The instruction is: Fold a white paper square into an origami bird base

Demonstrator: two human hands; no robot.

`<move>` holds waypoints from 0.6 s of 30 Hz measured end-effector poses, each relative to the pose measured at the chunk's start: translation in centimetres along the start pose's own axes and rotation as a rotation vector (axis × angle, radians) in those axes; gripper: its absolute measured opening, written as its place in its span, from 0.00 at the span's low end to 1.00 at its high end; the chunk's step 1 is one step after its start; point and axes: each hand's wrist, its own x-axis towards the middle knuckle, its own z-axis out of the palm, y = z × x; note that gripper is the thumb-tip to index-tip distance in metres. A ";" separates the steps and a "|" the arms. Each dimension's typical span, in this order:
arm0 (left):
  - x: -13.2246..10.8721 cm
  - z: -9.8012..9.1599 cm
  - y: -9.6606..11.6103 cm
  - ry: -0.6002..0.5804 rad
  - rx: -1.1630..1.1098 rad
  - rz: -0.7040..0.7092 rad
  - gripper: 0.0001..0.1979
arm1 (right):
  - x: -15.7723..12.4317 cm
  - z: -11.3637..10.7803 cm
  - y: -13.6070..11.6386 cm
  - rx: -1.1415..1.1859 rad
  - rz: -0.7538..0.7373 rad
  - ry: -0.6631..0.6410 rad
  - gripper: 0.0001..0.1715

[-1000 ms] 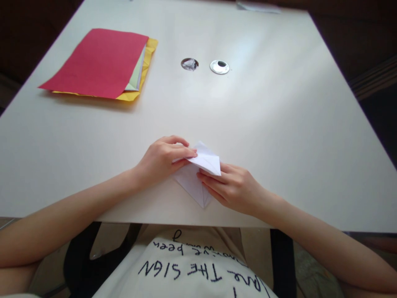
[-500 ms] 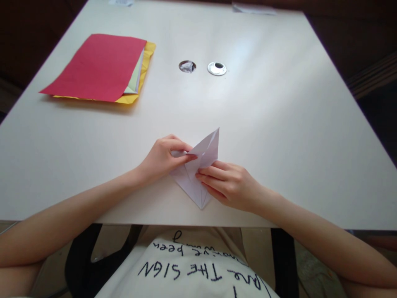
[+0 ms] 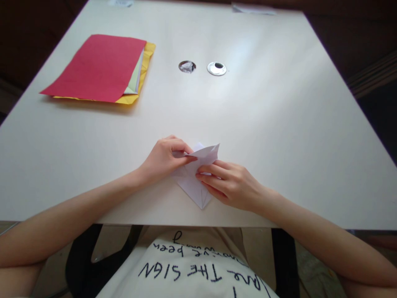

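Observation:
A folded sheet of white paper [image 3: 192,184] lies on the table near its front edge, with one corner pointing toward me and crease lines on its surface. My left hand [image 3: 164,159] pinches the upper left of the paper between thumb and fingers. From the right, my right hand [image 3: 231,182] grips the paper's side, its fingertips on the face of the sheet and its thumb hidden. Between the hands an upper flap stands partly raised, tipped up at its right end. Behind that flap a further paper tip shows.
On the white table [image 3: 279,136], a red sheet [image 3: 96,68] lies over yellow paper [image 3: 149,54] and pale sheets at the back left. Beyond the hands are a round hole [image 3: 187,66] and a silver grommet [image 3: 216,68]. White paper [image 3: 254,9] sits at the far edge.
The paper's upper flap has tilted lower, its pointed tip dropping toward me, and a tip behind it has come into view. Both hands have stayed nearly in place.

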 end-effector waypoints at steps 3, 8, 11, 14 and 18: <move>-0.2 -0.1 0.0 -0.014 0.050 0.097 0.03 | -0.1 0.0 -0.1 -0.017 0.007 0.007 0.09; -0.9 -0.5 -0.1 -0.013 0.258 0.250 0.05 | -0.3 0.0 -0.4 -0.074 -0.023 0.010 0.07; -1.4 -0.7 0.0 -0.044 0.386 0.312 0.06 | -0.4 -0.1 -0.6 -0.093 -0.050 -0.006 0.07; -1.8 -0.9 0.3 -0.073 0.479 0.363 0.09 | -0.4 -0.2 -0.7 -0.103 -0.052 -0.024 0.05; -2.0 -1.2 0.9 -0.079 0.532 0.417 0.11 | -0.3 -0.3 -0.8 -0.110 -0.045 -0.018 0.08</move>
